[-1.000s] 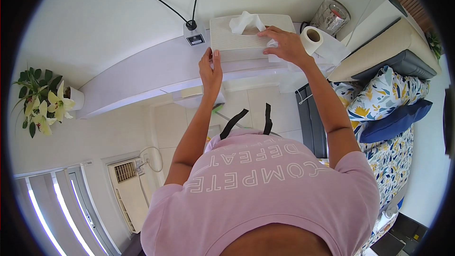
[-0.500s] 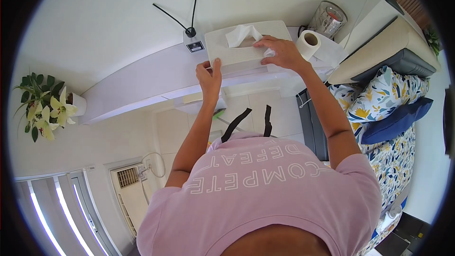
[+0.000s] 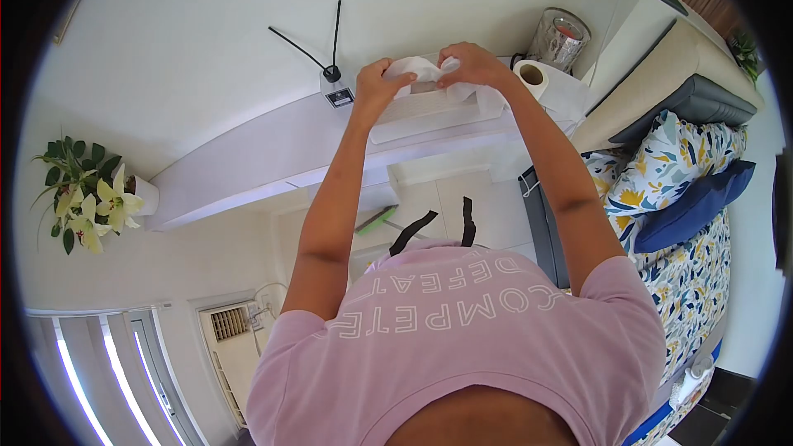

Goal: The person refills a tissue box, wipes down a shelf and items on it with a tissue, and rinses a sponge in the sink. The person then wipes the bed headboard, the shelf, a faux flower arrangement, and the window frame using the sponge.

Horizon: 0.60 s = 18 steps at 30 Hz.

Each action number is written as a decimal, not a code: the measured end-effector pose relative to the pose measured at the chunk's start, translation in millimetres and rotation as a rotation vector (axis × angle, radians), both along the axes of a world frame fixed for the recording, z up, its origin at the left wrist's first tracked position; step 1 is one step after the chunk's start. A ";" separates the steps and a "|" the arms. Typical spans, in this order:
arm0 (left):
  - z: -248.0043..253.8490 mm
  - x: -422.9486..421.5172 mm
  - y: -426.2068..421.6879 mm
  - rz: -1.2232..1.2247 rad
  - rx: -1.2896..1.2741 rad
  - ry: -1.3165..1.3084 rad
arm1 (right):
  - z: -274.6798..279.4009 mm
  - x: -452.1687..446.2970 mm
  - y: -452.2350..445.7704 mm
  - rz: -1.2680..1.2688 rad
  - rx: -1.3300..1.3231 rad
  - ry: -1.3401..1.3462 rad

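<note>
A white tissue box [image 3: 438, 122] sits on the long white shelf against the wall. White tissue [image 3: 415, 67] stands out of its top opening, bunched between my two hands. My left hand [image 3: 378, 89] pinches the tissue's left side, thumb pointing inward. On the other side my right hand [image 3: 473, 65] is closed on the tissue as well, and some of it hangs below the fingers. Part of the box top is hidden by the hands and the tissue.
A reed diffuser [image 3: 338, 92] stands left of the box. To the right are a paper roll [image 3: 531, 76] and a silver canister [image 3: 559, 40]. A potted lily [image 3: 99, 198] is at the shelf's left end. A bed with patterned pillows [image 3: 665, 165] lies at right.
My left hand has moved from the box's front left corner up to the tissue. My right hand has shifted slightly up and now grips tissue. The tissue is spread wider.
</note>
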<state>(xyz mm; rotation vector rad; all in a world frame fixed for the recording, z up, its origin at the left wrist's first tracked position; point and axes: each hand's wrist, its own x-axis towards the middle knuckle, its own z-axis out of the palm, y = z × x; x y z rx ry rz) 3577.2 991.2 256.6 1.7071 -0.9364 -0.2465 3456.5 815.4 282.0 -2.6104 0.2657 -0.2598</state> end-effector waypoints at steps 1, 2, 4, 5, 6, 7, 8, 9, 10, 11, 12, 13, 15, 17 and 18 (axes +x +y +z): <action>4.5 5.3 1.8 -0.027 0.032 0.071 | 5.1 0.2 -3.3 -0.002 -0.003 -0.003; 9.1 7.7 3.3 -0.054 0.066 0.143 | 8.8 0.8 -9.7 0.038 0.166 -0.001; 13.7 6.5 4.8 -0.045 0.009 0.115 | 12.5 0.3 -19.4 0.075 0.338 0.003; 14.6 6.3 6.3 -0.034 -0.046 0.086 | 16.3 -1.1 -20.3 0.122 0.225 -0.053; 15.8 6.9 8.4 -0.037 -0.043 0.085 | 19.7 -2.3 -20.5 0.169 0.110 -0.110; 17.7 8.2 10.1 -0.021 0.008 0.017 | 22.9 -3.8 -20.5 0.167 0.111 -0.111; 19.1 8.9 11.1 -0.005 0.058 -0.052 | 30.7 -7.5 -14.9 0.078 0.004 -0.081; 20.5 7.4 12.3 -0.005 0.058 -0.051 | 35.1 -11.1 -9.7 -0.009 -0.103 -0.049; 21.3 5.5 13.7 0.008 0.043 -0.121 | 38.0 -14.1 -4.1 -0.009 -0.103 -0.047; 20.9 4.6 14.8 0.023 0.027 -0.190 | 39.3 -16.7 0.5 -0.035 -0.136 -0.079; 20.5 3.8 16.2 0.024 0.027 -0.186 | 40.1 -20.5 5.5 -0.061 -0.169 -0.110; 19.9 3.0 18.0 0.001 0.081 -0.274 | 40.4 -26.1 10.0 -0.060 -0.168 -0.105; 18.2 1.0 23.3 -0.024 0.134 -0.363 | 40.4 -39.7 17.2 -0.065 -0.218 -0.221; 14.5 -5.1 37.2 0.094 -0.097 -0.702 | 34.6 -60.3 22.1 -0.150 -0.149 -0.328; 3.0 -2.6 44.2 0.097 -0.103 -0.707 | 30.0 -71.6 23.3 -0.234 -0.078 -0.436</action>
